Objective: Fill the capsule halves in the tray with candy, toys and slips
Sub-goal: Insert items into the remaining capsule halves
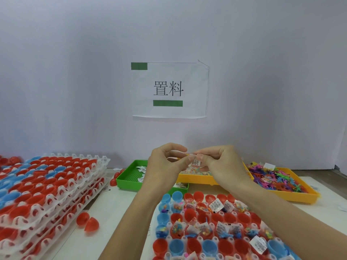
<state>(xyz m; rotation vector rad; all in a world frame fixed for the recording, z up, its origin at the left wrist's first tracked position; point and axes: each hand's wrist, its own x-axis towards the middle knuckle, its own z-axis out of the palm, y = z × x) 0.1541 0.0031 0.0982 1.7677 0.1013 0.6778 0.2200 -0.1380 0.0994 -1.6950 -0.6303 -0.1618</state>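
Two hands meet above the work, and everything else sits below or beyond that grip. Nearest, under the forearms, the white moulded tray (221, 228) holds glossy red and blue capsule halves (194, 245); some already carry crinkly candy packets and printed slips, others look bare. The left hand (165, 164) and right hand (223, 166) both pinch a small bundle between them: a white printed slip (195, 162) and, as far as the blur allows, a clear candy packet (191, 168). Both grips are narrow, fingertips closed on the bundle. Thin paper and slick film could slide apart as the hands part, dropping a piece between cups or into an already filled half. Left of the grip, two loose red halves (87, 221) lie on the tabletop (120, 209) beside a stack of loaded trays (48, 190). Beyond the grip sit a green bin (129, 180) of slips, a yellow bin (197, 178) of candy and, rightward, a yellow bin of spiky plastic toys (281, 177).
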